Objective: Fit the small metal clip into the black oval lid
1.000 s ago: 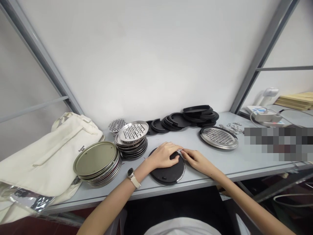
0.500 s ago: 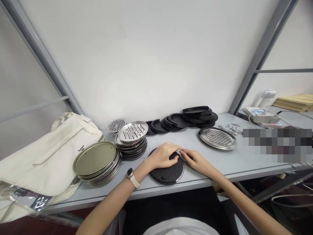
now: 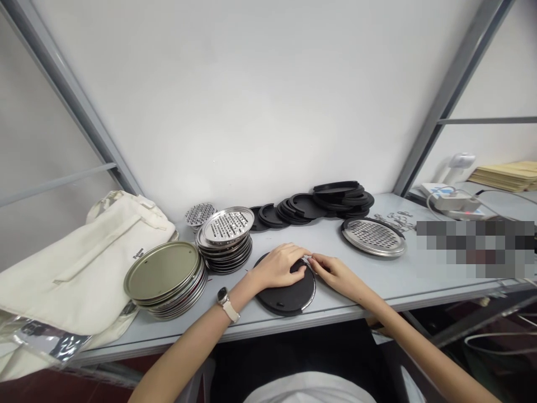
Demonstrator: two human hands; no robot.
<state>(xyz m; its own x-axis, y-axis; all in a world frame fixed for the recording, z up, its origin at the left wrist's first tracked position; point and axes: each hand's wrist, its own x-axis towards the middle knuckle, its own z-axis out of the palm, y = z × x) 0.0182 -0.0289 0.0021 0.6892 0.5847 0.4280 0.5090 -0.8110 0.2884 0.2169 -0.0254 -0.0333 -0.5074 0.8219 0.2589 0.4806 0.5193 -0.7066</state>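
Observation:
A round black disc [image 3: 285, 296] with a shiny metal edge on its right side lies flat near the front edge of the table. Over its upper part rests my left hand [image 3: 282, 267], fingers bent and pressed on the disc. My right hand [image 3: 333, 272] is at the disc's upper right rim, thumb and fingertips pinched together beside my left fingertips. A small shiny bit shows between the fingertips, too small to make out. Left of the disc are a stack of metal grater discs [image 3: 230, 226] and a stack topped by an olive green disc [image 3: 163, 271].
Black discs [image 3: 308, 206] lie overlapped along the wall. A grater disc in a black rim [image 3: 373, 238] and small metal clips [image 3: 394, 221] are at the right. A cream cloth bag [image 3: 92, 257] covers the left end; white devices [image 3: 444, 197] sit far right.
Both hands stay at the disc's upper right rim. My right fingertips have shifted very slightly, and the view has moved a little.

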